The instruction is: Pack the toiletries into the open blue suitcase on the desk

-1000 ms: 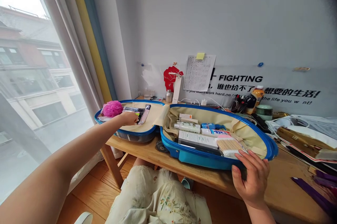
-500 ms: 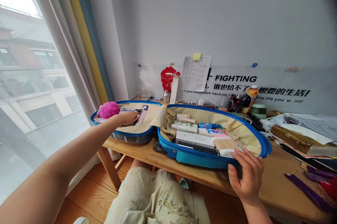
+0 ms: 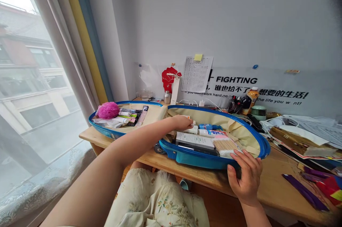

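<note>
An open blue suitcase (image 3: 203, 163) with beige lining lies on the wooden table. My left hand (image 3: 183, 122) reaches into its right half, fingers closed around the end of a small white box (image 3: 193, 122); most of the box is hidden. Around it are a blue bottle (image 3: 207, 126), a toothpaste tube (image 3: 211, 132), a long white printed box (image 3: 195, 139) and a pack of cotton swabs (image 3: 226, 146). Fingers spread, my right hand (image 3: 246, 177) rests on the near right rim beside the swabs. The left half holds a pink bath puff (image 3: 108, 110) and several small tubes (image 3: 124, 114).
A window and curtains (image 3: 80, 42) stand at the left. Behind the suitcase are a small bottle (image 3: 167, 97) and a white lamp (image 3: 175, 91). An orange drink bottle (image 3: 251, 99), a green jar (image 3: 258, 112), cables and papers crowd the right. Purple strips (image 3: 304, 191) lie near the table's right edge.
My left hand has moved right, from the small items in the left half to the small boxes in the right half. My right hand stays on the rim. The view has shifted slightly.
</note>
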Motion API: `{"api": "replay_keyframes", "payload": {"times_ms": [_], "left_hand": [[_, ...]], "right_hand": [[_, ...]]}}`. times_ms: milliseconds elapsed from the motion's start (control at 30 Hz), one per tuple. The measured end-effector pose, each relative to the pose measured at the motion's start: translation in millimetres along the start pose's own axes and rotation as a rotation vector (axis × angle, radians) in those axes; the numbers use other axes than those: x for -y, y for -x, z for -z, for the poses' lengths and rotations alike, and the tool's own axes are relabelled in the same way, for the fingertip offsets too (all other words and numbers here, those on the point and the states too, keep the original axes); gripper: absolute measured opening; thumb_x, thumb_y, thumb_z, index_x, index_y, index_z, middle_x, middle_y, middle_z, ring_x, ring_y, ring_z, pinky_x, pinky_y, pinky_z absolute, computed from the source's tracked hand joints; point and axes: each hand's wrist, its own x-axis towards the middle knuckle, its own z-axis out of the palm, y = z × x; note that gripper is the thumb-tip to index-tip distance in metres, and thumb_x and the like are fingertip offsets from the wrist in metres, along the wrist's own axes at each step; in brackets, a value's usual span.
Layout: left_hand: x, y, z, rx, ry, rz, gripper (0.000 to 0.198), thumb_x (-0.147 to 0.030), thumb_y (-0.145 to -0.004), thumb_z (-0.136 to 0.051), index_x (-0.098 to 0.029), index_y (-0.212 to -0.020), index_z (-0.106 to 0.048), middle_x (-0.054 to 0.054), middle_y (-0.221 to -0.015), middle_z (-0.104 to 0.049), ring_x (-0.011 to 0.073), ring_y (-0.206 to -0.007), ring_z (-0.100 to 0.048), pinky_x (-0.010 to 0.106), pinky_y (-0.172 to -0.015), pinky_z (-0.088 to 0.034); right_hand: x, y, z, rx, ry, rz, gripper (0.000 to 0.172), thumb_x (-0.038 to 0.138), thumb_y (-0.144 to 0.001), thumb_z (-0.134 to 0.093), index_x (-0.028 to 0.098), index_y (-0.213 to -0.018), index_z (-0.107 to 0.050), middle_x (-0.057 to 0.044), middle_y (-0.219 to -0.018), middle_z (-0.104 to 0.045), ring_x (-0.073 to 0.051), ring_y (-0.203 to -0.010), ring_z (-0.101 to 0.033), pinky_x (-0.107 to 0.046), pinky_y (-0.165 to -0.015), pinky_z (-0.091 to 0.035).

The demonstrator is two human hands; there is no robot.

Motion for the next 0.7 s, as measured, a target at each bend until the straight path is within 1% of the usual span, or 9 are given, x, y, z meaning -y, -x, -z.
{"api": "replay_keyframes", "payload": {"times_ms": [100,200,433,567,700], "left_hand": [[-14.0,-19.7,-10.3,0.081,0.004,-0.021,0.026,-0.038,-0.094,-0.052,-0.020,-0.109,-0.063,0.011,-0.117,-0.071,0.0254,-0.107,-0.067,0.034,-0.090,-0.051],[-15.6,-25.9,-16.1,0.118,0.018,-0.022,0.023,-0.036,-0.091,-0.056,-0.021,-0.107,-0.065,0.010,-0.118,-0.071,0.0250,-0.110,-0.066,0.033,-0.090,-0.051],[-3.6,-22.3,-20.5,0.116,0.058,0.005,0.027,-0.035,-0.089,-0.058,-0.023,-0.112,-0.065,0.007,-0.113,-0.073,0.0226,-0.108,-0.066,0.032,-0.092,-0.051],[-4.5,-19.4,-18.1,0.104,0.069,0.016,0.028,-0.032,-0.090,-0.055,-0.023,-0.114,-0.065,0.008,-0.117,-0.072,0.0225,-0.110,-0.066,0.033,-0.094,-0.051],[-6.5,-15.3,-15.0,0.109,0.058,0.045,0.025,-0.032,-0.089,-0.055,-0.024,-0.109,-0.067,0.008,-0.122,-0.069,0.0244,-0.114,-0.064,0.035,-0.094,-0.051]], "right_hand": [[1.2,-0.9,0.7,-0.004,0.000,0.005,0.026,0.022,-0.089,-0.053,0.021,-0.115,-0.059,-0.009,-0.107,-0.068,-0.026,-0.117,-0.058,-0.048,-0.111,-0.033],[2.0,-1.0,0.3,-0.008,-0.006,0.003,0.026,0.023,-0.090,-0.053,0.021,-0.115,-0.059,-0.009,-0.107,-0.068,-0.026,-0.117,-0.058,-0.049,-0.111,-0.033],[2.6,-3.0,0.3,-0.011,-0.007,0.006,0.027,0.022,-0.089,-0.054,0.021,-0.115,-0.059,-0.009,-0.107,-0.068,-0.026,-0.117,-0.058,-0.048,-0.111,-0.032],[1.3,-3.6,1.1,-0.006,-0.008,0.021,0.026,0.021,-0.089,-0.054,0.020,-0.114,-0.059,-0.009,-0.106,-0.067,-0.025,-0.115,-0.058,-0.047,-0.111,-0.032],[-0.7,-2.0,0.1,-0.015,-0.009,0.029,0.025,0.022,-0.089,-0.055,0.020,-0.114,-0.059,-0.009,-0.104,-0.067,-0.025,-0.113,-0.059,-0.047,-0.110,-0.033]]}}
